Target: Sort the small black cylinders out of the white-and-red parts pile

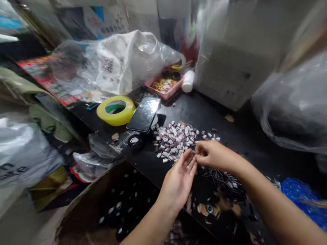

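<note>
The black worktop (235, 133) carries a spread heap of small white-and-red plastic caps (178, 138), still large, so by my reckoning most of the work is left. Just behind the heap lie a dark smartphone (144, 113) and a yellow tape roll (116, 110). At the heap's near edge, the right hand (213, 154) pinches a tiny piece, too small to judge its axis. The left hand (179, 182) hovers beside, fingers loosely open, holding nothing I can see.
</note>
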Tool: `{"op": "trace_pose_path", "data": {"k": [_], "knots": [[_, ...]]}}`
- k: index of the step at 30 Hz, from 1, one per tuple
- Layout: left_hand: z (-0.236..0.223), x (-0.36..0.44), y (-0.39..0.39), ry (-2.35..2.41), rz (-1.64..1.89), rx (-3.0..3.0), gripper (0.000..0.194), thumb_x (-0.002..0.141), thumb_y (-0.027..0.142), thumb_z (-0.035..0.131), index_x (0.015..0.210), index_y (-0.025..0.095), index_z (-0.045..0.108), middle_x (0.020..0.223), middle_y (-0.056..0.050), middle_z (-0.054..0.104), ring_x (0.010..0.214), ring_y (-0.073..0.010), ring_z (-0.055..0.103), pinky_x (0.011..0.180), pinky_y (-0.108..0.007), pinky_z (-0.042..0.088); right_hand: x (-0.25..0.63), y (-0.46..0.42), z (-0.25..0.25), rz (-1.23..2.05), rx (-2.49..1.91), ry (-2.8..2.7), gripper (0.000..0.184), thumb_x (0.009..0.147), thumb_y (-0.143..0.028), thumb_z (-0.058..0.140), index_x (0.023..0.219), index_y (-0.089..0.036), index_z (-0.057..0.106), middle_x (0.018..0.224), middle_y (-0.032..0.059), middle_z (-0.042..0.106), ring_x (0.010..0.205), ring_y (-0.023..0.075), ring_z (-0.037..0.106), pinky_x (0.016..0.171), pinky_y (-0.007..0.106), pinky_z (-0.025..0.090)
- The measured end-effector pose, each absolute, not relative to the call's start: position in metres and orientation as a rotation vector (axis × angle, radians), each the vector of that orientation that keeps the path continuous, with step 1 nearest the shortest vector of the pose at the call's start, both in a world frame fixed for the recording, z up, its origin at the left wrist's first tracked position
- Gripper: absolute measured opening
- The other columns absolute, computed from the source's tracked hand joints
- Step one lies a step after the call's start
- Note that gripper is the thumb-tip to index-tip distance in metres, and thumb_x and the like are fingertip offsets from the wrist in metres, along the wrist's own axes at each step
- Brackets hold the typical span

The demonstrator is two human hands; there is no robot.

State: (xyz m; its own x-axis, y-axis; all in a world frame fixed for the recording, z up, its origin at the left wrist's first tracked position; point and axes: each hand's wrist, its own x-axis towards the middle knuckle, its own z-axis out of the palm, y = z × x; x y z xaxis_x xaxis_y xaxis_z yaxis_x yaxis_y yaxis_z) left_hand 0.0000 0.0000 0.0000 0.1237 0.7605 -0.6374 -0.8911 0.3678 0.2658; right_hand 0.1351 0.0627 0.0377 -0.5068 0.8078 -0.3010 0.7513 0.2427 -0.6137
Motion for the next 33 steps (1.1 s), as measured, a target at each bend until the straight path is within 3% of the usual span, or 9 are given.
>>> {"op": "trace_pose_path", "data": {"k": [3,6,10,17,20,25,33], "knots": [[-0.001,0.005,0.007,0.766,1.248,-0.2,0.033,0.099,0.02,0.039,0.091,0.008,0.069,0.092,-0.011,0.072,0.079,-0.0156,0.07,0.067,-0.022,0.059,0.123,0.065,0.04,1.033,-1.517,-2.43,0.013,0.088,-0.03,0.06,0.094,-0.02,0.065,0.082,-0.0001,0.071,0.071,0.0119,0.064,0.06,0.019,0.042],[-0.002,0.004,0.008,0.789,1.294,-0.213,0.031,0.097,0.016,0.042,0.086,0.009,0.07,0.093,-0.01,0.071,0.088,-0.0167,0.07,0.08,-0.024,0.058,0.117,0.08,0.028,0.768,-1.645,-2.418,0.02,0.096,-0.028,0.046,0.099,-0.018,0.063,0.096,0.0066,0.069,0.085,0.0171,0.063,0.072,0.025,0.042],[-0.003,-0.004,0.003,0.857,1.307,-0.211,0.023,0.093,0.011,0.049,0.088,0.006,0.071,0.099,-0.013,0.071,0.092,-0.0195,0.07,0.083,-0.026,0.059,0.119,0.1,0.003,0.488,-1.76,-2.463,0.015,0.091,-0.019,0.049,0.102,-0.016,0.06,0.105,0.0111,0.064,0.095,0.0231,0.06,0.081,0.031,0.039],[-0.008,-0.016,0.002,0.895,1.282,-0.173,0.021,0.09,0.01,0.053,0.1,0.004,0.071,0.126,-0.02,0.063,0.111,-0.0271,0.065,0.091,-0.03,0.057,0.134,0.09,-0.001,0.272,-1.762,-2.615,0.016,0.09,-0.021,0.051,0.101,-0.017,0.062,0.111,0.0129,0.059,0.098,0.0262,0.056,0.084,0.036,0.038],[-0.009,-0.015,0.003,0.896,1.279,-0.159,0.022,0.09,0.01,0.054,0.103,0.005,0.071,0.128,-0.02,0.063,0.114,-0.0268,0.063,0.094,-0.03,0.055,0.13,0.091,0.003,0.264,-1.737,-2.648,0.014,0.088,-0.023,0.054,0.096,-0.016,0.064,0.108,0.0137,0.06,0.099,0.0282,0.055,0.086,0.039,0.037],[-0.007,-0.015,0.005,0.894,1.273,-0.15,0.022,0.09,0.01,0.053,0.101,0.004,0.071,0.129,-0.021,0.062,0.114,-0.0263,0.063,0.095,-0.029,0.055,0.126,0.105,0.005,0.375,-1.676,-2.62,0.007,0.079,-0.019,0.062,0.073,-0.016,0.062,0.087,0.0107,0.064,0.092,0.0268,0.057,0.084,0.039,0.037],[-0.005,0.003,0.014,0.779,1.235,-0.197,0.024,0.094,0.015,0.049,0.092,0.008,0.072,0.11,-0.015,0.071,0.094,-0.0191,0.07,0.088,-0.03,0.058,0.139,0.07,0.019,0.694,-1.46,-2.442,0.006,0.087,-0.023,0.059,0.087,-0.019,0.064,0.087,0.0011,0.064,0.078,0.0124,0.06,0.07,0.022,0.045]]}}
